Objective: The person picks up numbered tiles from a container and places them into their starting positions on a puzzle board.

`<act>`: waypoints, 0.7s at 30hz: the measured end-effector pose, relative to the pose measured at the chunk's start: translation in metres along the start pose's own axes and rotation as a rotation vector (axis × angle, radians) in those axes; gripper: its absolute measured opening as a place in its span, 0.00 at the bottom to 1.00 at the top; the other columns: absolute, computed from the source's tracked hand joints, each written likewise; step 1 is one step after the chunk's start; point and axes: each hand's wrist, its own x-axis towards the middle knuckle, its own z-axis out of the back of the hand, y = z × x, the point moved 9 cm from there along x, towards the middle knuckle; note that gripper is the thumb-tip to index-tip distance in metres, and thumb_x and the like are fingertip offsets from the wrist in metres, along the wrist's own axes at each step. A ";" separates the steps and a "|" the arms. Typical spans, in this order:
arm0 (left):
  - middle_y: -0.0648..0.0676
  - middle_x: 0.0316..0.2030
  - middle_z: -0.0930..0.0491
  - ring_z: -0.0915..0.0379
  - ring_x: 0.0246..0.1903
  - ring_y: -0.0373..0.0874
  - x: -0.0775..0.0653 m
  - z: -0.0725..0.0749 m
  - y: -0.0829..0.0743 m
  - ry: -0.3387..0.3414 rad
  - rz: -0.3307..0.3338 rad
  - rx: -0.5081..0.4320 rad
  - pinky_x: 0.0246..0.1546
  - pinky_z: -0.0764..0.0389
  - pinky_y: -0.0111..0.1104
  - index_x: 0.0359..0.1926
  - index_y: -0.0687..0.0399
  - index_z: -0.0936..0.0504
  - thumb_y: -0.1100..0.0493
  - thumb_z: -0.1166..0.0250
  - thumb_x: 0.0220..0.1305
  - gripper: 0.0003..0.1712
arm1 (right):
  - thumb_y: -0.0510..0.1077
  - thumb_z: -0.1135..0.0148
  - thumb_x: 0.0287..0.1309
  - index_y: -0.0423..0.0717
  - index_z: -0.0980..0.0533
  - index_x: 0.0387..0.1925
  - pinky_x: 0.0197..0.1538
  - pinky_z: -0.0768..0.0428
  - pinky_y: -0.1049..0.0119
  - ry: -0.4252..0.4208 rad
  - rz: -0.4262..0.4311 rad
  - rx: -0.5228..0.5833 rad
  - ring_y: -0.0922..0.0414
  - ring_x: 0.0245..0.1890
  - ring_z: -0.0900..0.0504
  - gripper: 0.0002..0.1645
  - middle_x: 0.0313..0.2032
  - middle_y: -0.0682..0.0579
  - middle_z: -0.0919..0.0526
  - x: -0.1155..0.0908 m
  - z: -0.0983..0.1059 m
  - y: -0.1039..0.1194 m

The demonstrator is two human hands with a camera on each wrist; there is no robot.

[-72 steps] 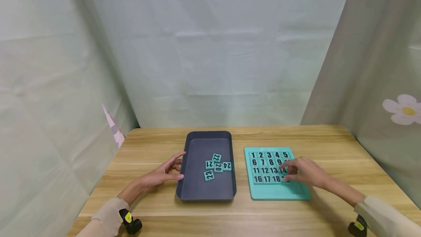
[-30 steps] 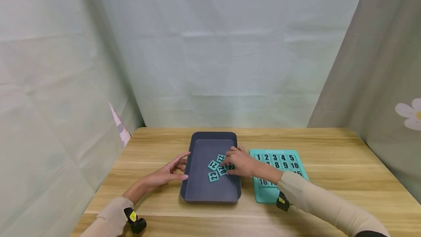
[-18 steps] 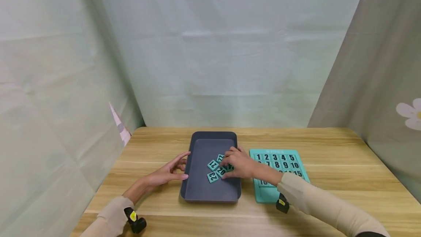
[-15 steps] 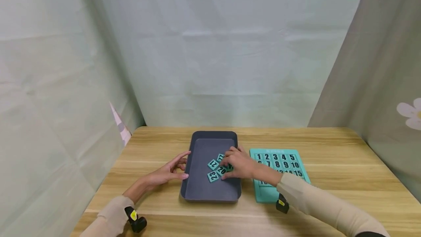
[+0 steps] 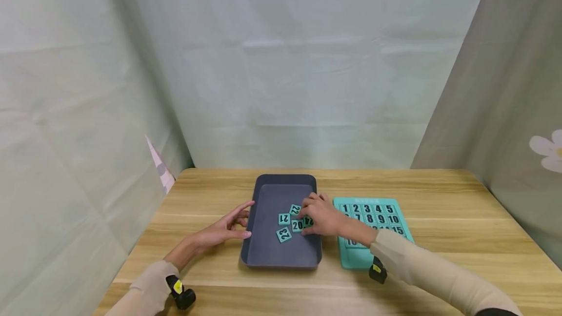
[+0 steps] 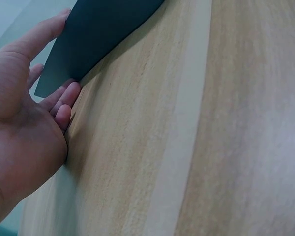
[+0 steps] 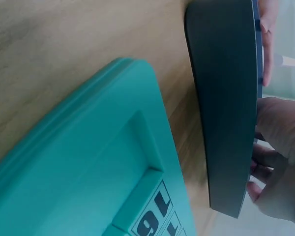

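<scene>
In the head view a dark grey tray (image 5: 281, 255) holds loose turquoise number tiles. The tile marked 20 (image 5: 297, 226) lies between the thumb and index fingertip of my right hand (image 5: 322, 216), which pinches its edges. Tile 24 (image 5: 309, 221) is partly hidden under that hand. Around them lie tile 21 (image 5: 284, 219), tile 22 (image 5: 295, 209) and tile 23 (image 5: 284, 234). My left hand (image 5: 219, 230) touches the tray's left rim with thumb and index finger, the other fingers loosely bent. In the right wrist view the tray wall hides the tiles.
Right of the tray lies a turquoise number board (image 5: 353, 260) with rows of numbered tiles, partly covered by my right forearm. Both rest on a wooden table (image 5: 263, 291). Pale curtains (image 5: 298, 87) hang behind and at the sides.
My right hand has moved from the board into the tray. Tile 20 has turned so its number reads upright; tiles 21 and 23 have shifted and turned. The left hand keeps its place.
</scene>
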 end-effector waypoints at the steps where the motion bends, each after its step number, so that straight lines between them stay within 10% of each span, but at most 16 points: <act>1: 0.62 0.71 0.41 0.40 0.61 0.54 0.000 0.000 0.000 -0.003 0.002 0.002 0.58 0.36 0.41 0.81 0.36 0.51 0.54 0.34 0.71 0.47 | 0.54 0.20 0.49 0.53 0.12 0.44 0.43 0.43 0.61 -0.002 -0.005 0.009 0.59 0.39 0.34 0.20 0.41 0.55 0.17 0.000 0.001 -0.001; 14: 0.61 0.70 0.41 0.41 0.61 0.54 0.003 0.000 -0.002 -0.005 0.011 0.004 0.58 0.36 0.41 0.81 0.36 0.51 0.54 0.33 0.70 0.48 | 0.50 0.22 0.53 0.50 0.12 0.45 0.49 0.40 0.57 -0.037 -0.063 0.335 0.55 0.47 0.27 0.18 0.41 0.53 0.15 -0.004 0.003 -0.017; 21: 0.61 0.70 0.41 0.41 0.61 0.54 0.006 -0.001 0.000 0.002 0.010 -0.001 0.58 0.36 0.41 0.81 0.36 0.51 0.53 0.33 0.70 0.48 | 0.49 0.24 0.56 0.47 0.14 0.49 0.53 0.22 0.51 -0.090 -0.096 0.637 0.48 0.48 0.18 0.20 0.44 0.51 0.13 -0.021 0.016 -0.027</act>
